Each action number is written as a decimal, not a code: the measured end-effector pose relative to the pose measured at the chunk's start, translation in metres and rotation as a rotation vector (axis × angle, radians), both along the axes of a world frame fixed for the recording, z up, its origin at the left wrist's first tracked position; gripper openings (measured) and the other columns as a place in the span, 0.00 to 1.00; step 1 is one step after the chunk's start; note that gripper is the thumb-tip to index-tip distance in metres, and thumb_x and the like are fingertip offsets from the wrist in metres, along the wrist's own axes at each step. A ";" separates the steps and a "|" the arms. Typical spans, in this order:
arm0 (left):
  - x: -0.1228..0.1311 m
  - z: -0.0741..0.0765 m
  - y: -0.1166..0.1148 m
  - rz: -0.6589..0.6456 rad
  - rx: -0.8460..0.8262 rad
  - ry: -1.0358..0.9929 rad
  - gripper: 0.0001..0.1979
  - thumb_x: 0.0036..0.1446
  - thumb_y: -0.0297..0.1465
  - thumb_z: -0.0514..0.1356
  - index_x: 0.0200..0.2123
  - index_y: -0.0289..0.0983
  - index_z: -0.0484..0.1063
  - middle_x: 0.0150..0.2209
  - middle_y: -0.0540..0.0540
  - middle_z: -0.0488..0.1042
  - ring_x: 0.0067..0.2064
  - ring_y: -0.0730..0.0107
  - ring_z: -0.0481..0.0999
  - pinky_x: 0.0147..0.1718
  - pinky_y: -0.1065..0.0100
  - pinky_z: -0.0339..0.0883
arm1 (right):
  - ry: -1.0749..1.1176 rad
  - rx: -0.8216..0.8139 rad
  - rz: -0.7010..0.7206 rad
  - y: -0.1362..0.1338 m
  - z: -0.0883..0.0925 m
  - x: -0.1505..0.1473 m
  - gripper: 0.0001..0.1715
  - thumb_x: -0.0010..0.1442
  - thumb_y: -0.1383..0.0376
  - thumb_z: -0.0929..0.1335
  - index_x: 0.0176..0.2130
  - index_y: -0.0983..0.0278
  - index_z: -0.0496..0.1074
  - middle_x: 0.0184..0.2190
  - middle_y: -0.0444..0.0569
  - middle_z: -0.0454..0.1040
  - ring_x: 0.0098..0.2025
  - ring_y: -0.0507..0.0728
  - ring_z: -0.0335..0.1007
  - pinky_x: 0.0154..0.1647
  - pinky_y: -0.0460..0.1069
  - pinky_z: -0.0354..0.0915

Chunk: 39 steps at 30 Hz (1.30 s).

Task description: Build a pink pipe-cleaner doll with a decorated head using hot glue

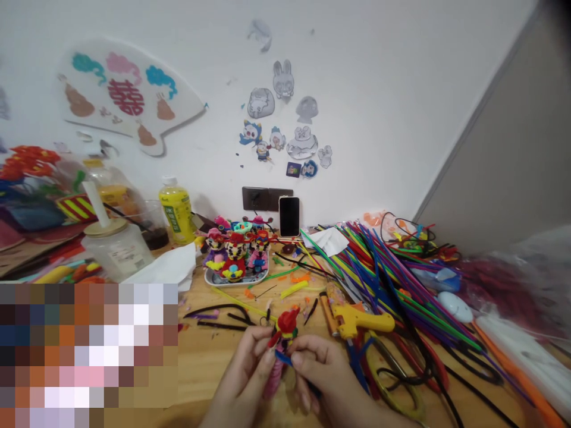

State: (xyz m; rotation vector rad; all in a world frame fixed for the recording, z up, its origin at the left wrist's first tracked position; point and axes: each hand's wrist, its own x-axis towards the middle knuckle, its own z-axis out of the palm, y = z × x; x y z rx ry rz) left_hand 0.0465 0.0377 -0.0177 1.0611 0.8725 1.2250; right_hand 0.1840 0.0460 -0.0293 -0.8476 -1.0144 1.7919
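At the table's near edge, my left hand is closed around a small pipe-cleaner doll. The doll has a red top and a pink, ribbed lower part. A short blue pipe cleaner lies across its front. My right hand pinches the right end of this blue piece, while my left thumb presses near its left end. My fingers hide much of the doll's middle. Beyond my hands, several similar finished dolls stand in a white tray.
Right of my hands lie a yellow glue gun, yellow-handled scissors and a large heap of coloured pipe cleaners. A phone leans against the wall. At left stand a yellow-labelled bottle and a frosted jar. Scraps litter the table.
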 end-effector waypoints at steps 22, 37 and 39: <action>-0.004 0.003 -0.007 0.120 -0.007 0.073 0.13 0.45 0.40 0.63 0.34 0.42 0.70 0.33 0.49 0.76 0.34 0.68 0.73 0.34 0.71 0.67 | 0.020 0.071 -0.057 -0.009 0.002 -0.002 0.23 0.45 0.51 0.71 0.32 0.66 0.65 0.13 0.35 0.61 0.10 0.42 0.49 0.09 0.39 0.43; -0.004 0.003 -0.008 0.176 0.027 0.185 0.13 0.42 0.40 0.65 0.32 0.42 0.72 0.31 0.49 0.78 0.36 0.65 0.75 0.34 0.72 0.68 | 0.040 0.051 -0.026 -0.003 0.007 -0.002 0.20 0.43 0.56 0.72 0.29 0.68 0.66 0.12 0.36 0.63 0.10 0.43 0.51 0.10 0.39 0.47; -0.004 0.004 -0.008 0.175 0.036 0.193 0.13 0.43 0.40 0.65 0.32 0.42 0.72 0.30 0.49 0.77 0.35 0.66 0.74 0.33 0.73 0.68 | 0.039 0.051 -0.010 -0.003 0.007 -0.002 0.20 0.42 0.56 0.72 0.29 0.68 0.66 0.12 0.37 0.63 0.10 0.43 0.52 0.10 0.39 0.47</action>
